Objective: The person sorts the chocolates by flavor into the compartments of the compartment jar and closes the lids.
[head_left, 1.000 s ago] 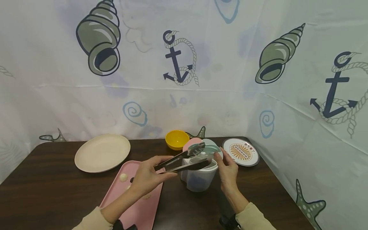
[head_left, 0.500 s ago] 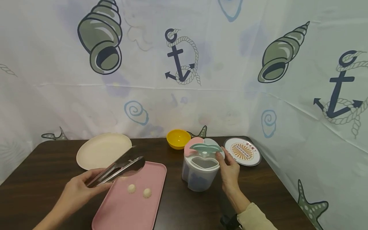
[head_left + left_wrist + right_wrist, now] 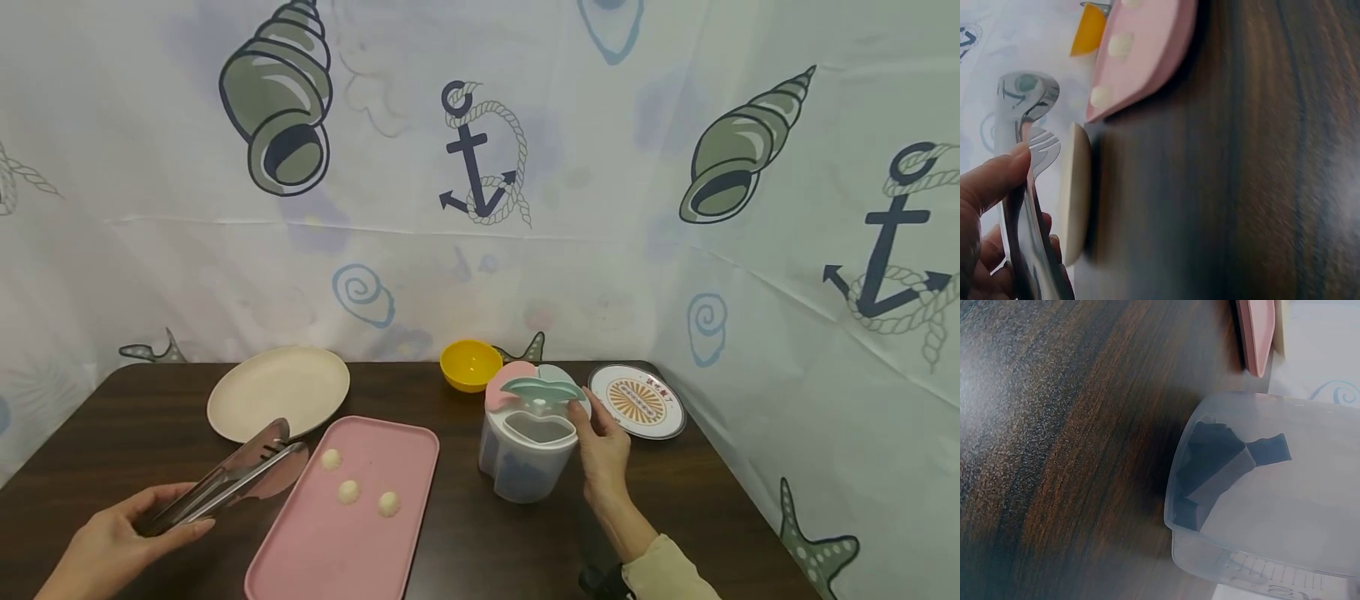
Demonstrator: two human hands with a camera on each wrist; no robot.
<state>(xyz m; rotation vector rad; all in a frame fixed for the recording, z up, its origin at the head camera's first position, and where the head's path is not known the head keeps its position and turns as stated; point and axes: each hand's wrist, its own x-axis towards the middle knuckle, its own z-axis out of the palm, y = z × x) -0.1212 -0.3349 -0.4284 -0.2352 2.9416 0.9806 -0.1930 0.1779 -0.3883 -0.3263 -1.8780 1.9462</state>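
Observation:
My left hand (image 3: pixel 123 533) holds metal tongs (image 3: pixel 1029 219) with one fork-shaped end and one broad, flat end. Their ends stand slightly apart over the table, left of the pink tray (image 3: pixel 352 550); I see nothing between them. On that tray lie three pale round balls (image 3: pixel 348 492). My right hand (image 3: pixel 606 458) grips the upper right edge of a translucent divided container (image 3: pixel 525 475), thumb beside its raised green lid (image 3: pixel 543 389). One compartment is uncovered. Through its wall, dark angular pieces (image 3: pixel 1216 462) show in the right wrist view.
A cream oval plate (image 3: pixel 277 392) lies behind the tray at left. At the back stands a yellow bowl (image 3: pixel 471 365), and a white patterned plate (image 3: pixel 637 402) lies behind my right hand. A printed cloth (image 3: pixel 600 275) hangs along the table's back and right.
My left hand has carried the tongs from above the container leftward, past the tray's left edge, uncovering the balls. My right hand stays at the container, whose green lid remains raised.

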